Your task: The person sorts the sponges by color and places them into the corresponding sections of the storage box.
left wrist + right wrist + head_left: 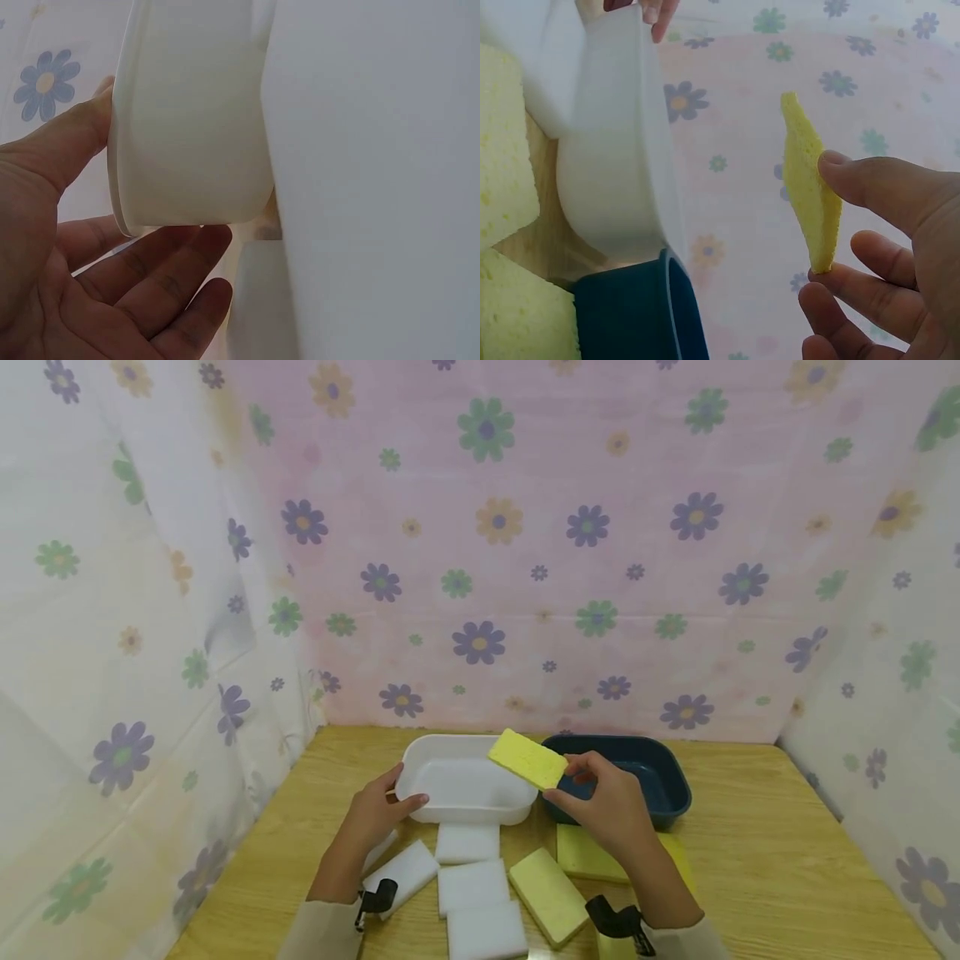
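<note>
Pinching the raised sponge [527, 758] by its right end, your right hand [611, 800] holds it near the white tub's [457, 787] right side, long axis slanting leftward and away; your left hand [377, 814] grips that tub's left end.

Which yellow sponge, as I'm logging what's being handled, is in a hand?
The yellow sponge pinched in the right hand, partly covering the white tub in the head view; the other yellow sponges lie lower, ungripped.
</note>
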Demonstrator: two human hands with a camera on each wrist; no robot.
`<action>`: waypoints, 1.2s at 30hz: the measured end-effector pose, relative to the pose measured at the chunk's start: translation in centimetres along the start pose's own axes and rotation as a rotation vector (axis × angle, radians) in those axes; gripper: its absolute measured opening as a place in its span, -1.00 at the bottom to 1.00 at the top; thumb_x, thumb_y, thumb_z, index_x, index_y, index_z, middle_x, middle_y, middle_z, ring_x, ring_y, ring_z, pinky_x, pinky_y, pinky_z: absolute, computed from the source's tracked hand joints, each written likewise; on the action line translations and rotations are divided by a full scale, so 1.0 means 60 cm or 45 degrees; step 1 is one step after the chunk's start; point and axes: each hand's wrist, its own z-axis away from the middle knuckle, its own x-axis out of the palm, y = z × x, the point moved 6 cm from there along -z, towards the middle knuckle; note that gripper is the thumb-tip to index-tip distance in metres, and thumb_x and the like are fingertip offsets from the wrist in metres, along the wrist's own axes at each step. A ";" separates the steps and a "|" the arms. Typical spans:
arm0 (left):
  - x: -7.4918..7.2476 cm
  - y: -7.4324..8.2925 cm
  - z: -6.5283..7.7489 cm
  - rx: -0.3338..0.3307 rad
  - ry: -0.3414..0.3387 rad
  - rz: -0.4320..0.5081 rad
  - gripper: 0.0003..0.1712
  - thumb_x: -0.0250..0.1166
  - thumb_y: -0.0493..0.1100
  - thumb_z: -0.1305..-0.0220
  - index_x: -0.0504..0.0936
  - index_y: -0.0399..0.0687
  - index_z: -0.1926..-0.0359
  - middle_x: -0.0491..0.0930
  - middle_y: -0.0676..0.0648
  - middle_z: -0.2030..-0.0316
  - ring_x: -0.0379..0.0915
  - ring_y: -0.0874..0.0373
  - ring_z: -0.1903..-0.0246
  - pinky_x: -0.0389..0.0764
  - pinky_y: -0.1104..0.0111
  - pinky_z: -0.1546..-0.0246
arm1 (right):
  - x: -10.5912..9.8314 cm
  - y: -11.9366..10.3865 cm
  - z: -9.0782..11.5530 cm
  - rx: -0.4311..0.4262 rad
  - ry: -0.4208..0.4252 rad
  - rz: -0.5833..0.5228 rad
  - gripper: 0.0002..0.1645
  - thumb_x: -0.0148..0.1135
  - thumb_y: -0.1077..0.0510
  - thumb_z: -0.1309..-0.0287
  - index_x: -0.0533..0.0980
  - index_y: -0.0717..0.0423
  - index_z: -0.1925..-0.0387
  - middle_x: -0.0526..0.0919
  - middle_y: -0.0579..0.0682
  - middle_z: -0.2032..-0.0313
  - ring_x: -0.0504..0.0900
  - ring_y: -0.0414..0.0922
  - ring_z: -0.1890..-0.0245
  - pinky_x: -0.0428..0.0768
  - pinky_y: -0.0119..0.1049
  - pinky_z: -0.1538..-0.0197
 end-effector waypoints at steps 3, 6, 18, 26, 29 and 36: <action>0.000 0.003 -0.005 0.006 0.000 0.003 0.13 0.45 0.25 -0.26 0.11 -0.09 -0.63 0.26 -0.30 -0.52 0.46 -0.24 -0.34 0.66 0.04 -0.16 | 0.011 0.005 -0.007 0.011 -0.023 0.000 -0.46 0.60 -0.25 -0.01 0.58 -0.11 0.11 0.70 -0.19 -0.19 0.70 -0.09 0.05 0.66 -0.29 0.27; 0.000 0.007 -0.011 0.023 -0.004 0.010 0.14 0.45 0.26 -0.26 0.10 -0.09 -0.64 0.25 -0.30 -0.52 0.46 -0.23 -0.35 0.66 0.04 -0.17 | 0.023 0.009 -0.013 0.025 -0.054 -0.011 -0.47 0.61 -0.25 -0.01 0.59 -0.10 0.11 0.71 -0.18 -0.17 0.70 -0.07 0.05 0.64 -0.28 0.28; 0.002 -0.002 -0.007 0.023 0.020 0.014 0.10 0.47 0.23 -0.26 0.15 -0.09 -0.62 0.29 -0.29 -0.51 0.48 -0.25 -0.32 0.66 0.02 -0.16 | 0.060 0.007 -0.030 -0.039 -0.167 0.155 -0.47 0.59 -0.30 0.01 0.61 -0.11 0.15 0.75 -0.07 0.20 0.66 -0.18 0.23 0.59 -0.27 0.34; 0.003 -0.002 -0.003 0.015 0.024 0.033 0.06 0.48 0.19 -0.26 0.19 -0.05 -0.61 0.33 -0.30 -0.48 0.49 -0.26 -0.32 0.66 0.01 -0.16 | 0.074 -0.006 -0.041 -0.067 -0.212 0.129 -0.51 0.62 -0.26 0.02 0.59 -0.09 0.23 0.69 -0.14 0.34 0.54 -0.24 0.46 0.51 -0.29 0.45; 0.003 -0.002 -0.002 0.020 0.024 0.034 0.06 0.47 0.19 -0.27 0.18 -0.06 -0.61 0.33 -0.30 -0.49 0.48 -0.26 -0.32 0.65 0.01 -0.17 | 0.080 -0.008 -0.044 -0.065 -0.231 0.141 -0.51 0.61 -0.27 0.01 0.58 -0.10 0.25 0.69 -0.16 0.33 0.42 -0.20 0.60 0.41 -0.29 0.55; 0.001 0.001 0.003 0.021 0.022 0.040 0.06 0.46 0.19 -0.28 0.17 -0.05 -0.62 0.33 -0.31 -0.48 0.48 -0.25 -0.32 0.67 0.03 -0.15 | 0.093 -0.011 -0.042 -0.046 -0.278 0.189 -0.55 0.60 -0.29 0.03 0.56 -0.18 0.33 0.74 -0.12 0.03 0.35 -0.14 0.67 0.35 -0.27 0.59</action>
